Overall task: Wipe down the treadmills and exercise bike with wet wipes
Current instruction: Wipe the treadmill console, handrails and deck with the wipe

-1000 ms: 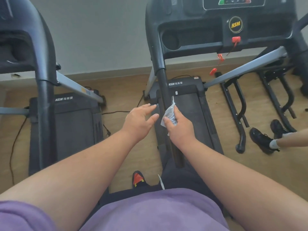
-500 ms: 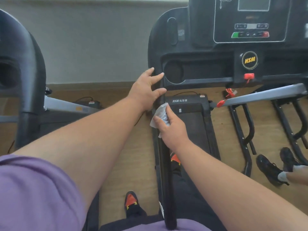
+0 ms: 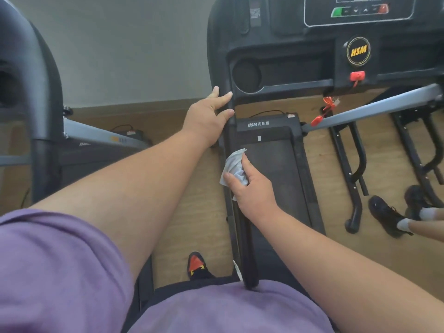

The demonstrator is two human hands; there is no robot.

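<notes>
My left hand (image 3: 208, 118) has moved up off the open air beside the rail and now rests against the upper end of the handrail (image 3: 241, 224), fingers spread and only loosely curled round it, just under the console (image 3: 276, 58). It grips nothing else. My right hand (image 3: 249, 188) is closed on the wet wipe (image 3: 234, 165), bunched between thumb and fingers and pressed to the same rail, lower down and nearer my body than the left. A second ago the left was hovering open near the wipe, so I judge I have steadied the rail and am ready to wipe along it. Beyond my right hand lies the treadmill's belt (image 3: 276, 179); out past my left arm stands the second treadmill (image 3: 36, 92), not yet touched.
</notes>
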